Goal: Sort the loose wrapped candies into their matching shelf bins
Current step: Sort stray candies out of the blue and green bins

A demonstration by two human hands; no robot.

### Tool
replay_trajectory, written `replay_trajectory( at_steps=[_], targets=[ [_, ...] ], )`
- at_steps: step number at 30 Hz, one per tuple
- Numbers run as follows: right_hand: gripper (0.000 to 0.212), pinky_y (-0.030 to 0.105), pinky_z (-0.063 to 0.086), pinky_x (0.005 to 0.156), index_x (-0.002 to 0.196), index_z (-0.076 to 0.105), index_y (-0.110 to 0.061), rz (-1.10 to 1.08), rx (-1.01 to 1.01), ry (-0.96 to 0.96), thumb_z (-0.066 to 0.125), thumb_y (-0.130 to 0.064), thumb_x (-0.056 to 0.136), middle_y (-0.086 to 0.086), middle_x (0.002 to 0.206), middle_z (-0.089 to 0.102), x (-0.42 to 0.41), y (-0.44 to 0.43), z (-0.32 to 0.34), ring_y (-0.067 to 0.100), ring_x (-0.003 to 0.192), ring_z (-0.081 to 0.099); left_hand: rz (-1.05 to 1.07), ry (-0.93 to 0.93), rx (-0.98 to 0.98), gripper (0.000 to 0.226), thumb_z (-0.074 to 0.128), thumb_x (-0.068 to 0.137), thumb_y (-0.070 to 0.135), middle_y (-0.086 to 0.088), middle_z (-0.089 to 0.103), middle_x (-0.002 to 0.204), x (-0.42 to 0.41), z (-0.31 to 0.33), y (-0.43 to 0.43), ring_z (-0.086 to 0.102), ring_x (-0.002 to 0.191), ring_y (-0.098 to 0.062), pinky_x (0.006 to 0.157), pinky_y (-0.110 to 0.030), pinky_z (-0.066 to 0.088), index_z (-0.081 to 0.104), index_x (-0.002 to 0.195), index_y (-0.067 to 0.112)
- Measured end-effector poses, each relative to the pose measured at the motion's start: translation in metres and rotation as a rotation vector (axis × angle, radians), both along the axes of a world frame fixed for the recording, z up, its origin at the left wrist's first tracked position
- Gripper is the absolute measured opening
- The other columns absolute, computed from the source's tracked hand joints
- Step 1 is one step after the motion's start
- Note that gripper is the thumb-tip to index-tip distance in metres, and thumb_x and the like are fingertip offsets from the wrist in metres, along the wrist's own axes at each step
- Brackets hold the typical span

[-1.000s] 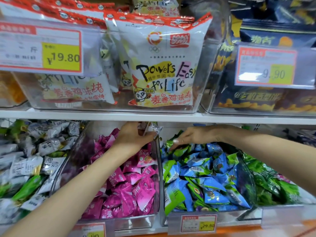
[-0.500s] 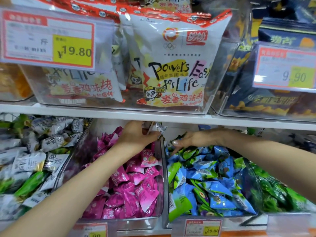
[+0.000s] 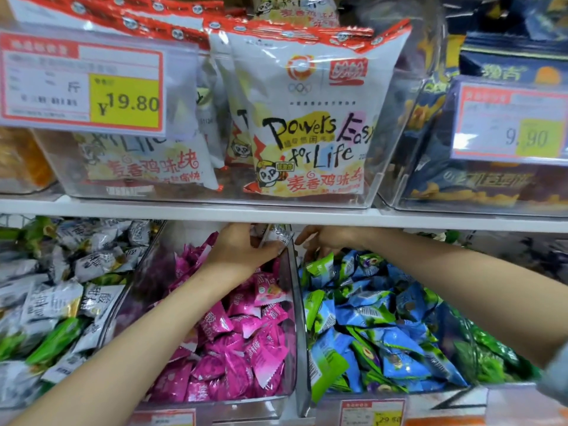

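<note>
My left hand (image 3: 238, 247) reaches deep into the back of the clear bin (image 3: 215, 404) of pink wrapped candies (image 3: 242, 339) and grips silver-white wrapped candies (image 3: 275, 235) between thumb and fingers. My right hand (image 3: 325, 239) is at the back of the neighbouring bin (image 3: 302, 333) of blue and green candies (image 3: 378, 321), fingers curled down onto the pile under the shelf edge. Whether it holds a candy is hidden. A bin at the left holds silver-white and green candies (image 3: 55, 296).
The white shelf board (image 3: 307, 215) hangs low just above both hands. Above it stand clear bins of large snack bags (image 3: 310, 118) with price tags. A bin of green candies (image 3: 491, 358) lies at the far right. Price labels line the lower shelf front.
The camera has come closer to the shelf. My right hand has slid further back and left under the shelf edge. My left hand keeps its hold on the silver-white candies.
</note>
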State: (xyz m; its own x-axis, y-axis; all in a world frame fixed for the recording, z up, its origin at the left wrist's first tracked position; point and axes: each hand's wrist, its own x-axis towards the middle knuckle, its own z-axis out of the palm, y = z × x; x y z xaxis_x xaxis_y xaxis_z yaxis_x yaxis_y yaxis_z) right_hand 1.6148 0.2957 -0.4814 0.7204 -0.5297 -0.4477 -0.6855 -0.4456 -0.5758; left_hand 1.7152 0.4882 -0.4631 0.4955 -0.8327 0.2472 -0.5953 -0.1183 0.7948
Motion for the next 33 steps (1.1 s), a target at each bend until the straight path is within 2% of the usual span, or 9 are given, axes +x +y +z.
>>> replay_trajectory(
  at_steps=[5, 7, 10, 12, 16, 21, 24, 30, 33],
  targets=[
    [0.039, 0.016, 0.043, 0.050, 0.125, 0.057, -0.025, 0.037, -0.175, 0.126, 0.049, -0.003, 0.094, 0.005, 0.147, 0.037, 0.017, 0.005, -0.009, 0.021, 0.105, 0.052, -0.020, -0.016, -0.014, 0.016, 0.067, 0.084, 0.021, 0.014, 0.055, 0.080, 0.001, -0.002, -0.002, 0.049, 0.076, 0.000, 0.056, 0.001, 0.034, 0.051, 0.084, 0.024],
    [0.046, 0.015, 0.039, 0.038, 0.129, 0.055, -0.023, 0.035, -0.138, 0.161, 0.038, 0.002, 0.095, 0.009, 0.141, 0.042, 0.017, 0.006, -0.006, 0.019, 0.084, 0.054, -0.015, -0.022, -0.015, 0.018, 0.068, 0.083, 0.022, 0.014, 0.055, 0.081, 0.002, -0.004, -0.002, 0.050, 0.077, 0.000, 0.057, -0.001, 0.034, 0.050, 0.085, 0.025],
    [0.043, 0.013, 0.035, 0.033, 0.127, 0.058, -0.015, -0.007, -0.042, 0.147, 0.035, 0.004, 0.095, 0.000, 0.099, 0.064, 0.016, 0.004, -0.006, 0.002, 0.040, 0.048, -0.010, -0.030, -0.003, 0.020, 0.068, 0.083, 0.024, 0.012, 0.056, 0.080, 0.004, -0.005, -0.002, 0.051, 0.076, 0.000, 0.056, -0.004, 0.034, 0.049, 0.080, 0.027],
    [0.035, 0.015, 0.039, 0.035, 0.123, 0.060, -0.012, -0.028, 0.013, 0.129, 0.038, 0.000, 0.097, 0.000, 0.102, 0.060, 0.015, 0.004, -0.008, -0.002, 0.031, 0.044, -0.012, -0.025, -0.002, 0.016, 0.068, 0.083, 0.024, 0.011, 0.057, 0.081, 0.004, -0.006, -0.002, 0.051, 0.076, 0.002, 0.057, -0.003, 0.036, 0.052, 0.085, 0.024],
    [0.024, 0.017, 0.045, 0.047, 0.093, 0.063, -0.013, -0.086, 0.139, 0.073, 0.043, -0.024, 0.100, 0.001, 0.085, 0.057, 0.015, 0.003, -0.013, 0.002, 0.052, 0.053, -0.017, -0.001, -0.011, 0.025, 0.066, 0.084, 0.025, 0.007, 0.060, 0.101, 0.004, -0.008, -0.004, 0.053, 0.096, -0.007, 0.064, -0.006, 0.034, 0.057, 0.107, 0.020],
    [0.037, 0.014, 0.046, 0.056, 0.113, 0.061, -0.009, -0.116, 0.132, 0.023, 0.045, -0.038, 0.097, -0.005, 0.092, 0.058, 0.009, 0.005, -0.013, 0.006, 0.081, 0.054, -0.010, -0.036, -0.003, 0.040, 0.066, 0.084, 0.025, 0.003, 0.058, 0.116, 0.003, -0.009, -0.007, 0.048, 0.103, -0.007, 0.082, -0.014, 0.033, 0.053, 0.121, 0.014],
    [0.024, 0.013, 0.048, 0.057, 0.101, 0.062, -0.015, -0.100, 0.192, -0.012, 0.048, -0.034, 0.096, 0.003, 0.116, 0.064, 0.003, 0.004, -0.006, 0.006, 0.084, 0.060, -0.006, -0.061, -0.014, 0.034, 0.065, 0.084, 0.024, 0.001, 0.058, 0.106, 0.001, -0.006, -0.008, 0.046, 0.093, -0.006, 0.071, -0.013, 0.036, 0.055, 0.114, 0.012],
    [0.037, 0.021, 0.049, 0.083, 0.125, 0.053, -0.013, -0.049, 0.128, -0.123, 0.050, -0.033, 0.094, 0.008, 0.135, 0.051, -0.016, 0.000, 0.009, 0.023, 0.119, 0.051, -0.038, -0.060, -0.039, 0.026, 0.067, 0.082, 0.018, 0.008, 0.046, 0.069, 0.000, -0.002, -0.009, 0.043, 0.064, -0.001, 0.051, -0.005, 0.034, 0.043, 0.072, 0.019],
    [0.041, 0.031, 0.047, 0.097, 0.120, 0.052, -0.024, -0.009, 0.142, -0.274, 0.059, -0.045, 0.085, 0.010, 0.133, 0.054, -0.036, 0.004, 0.024, 0.020, 0.109, 0.060, -0.059, 0.003, -0.050, 0.023, 0.069, 0.080, 0.018, 0.010, 0.047, 0.069, 0.000, 0.000, -0.009, 0.045, 0.066, -0.003, 0.049, -0.008, 0.033, 0.047, 0.082, 0.017]
  ],
)
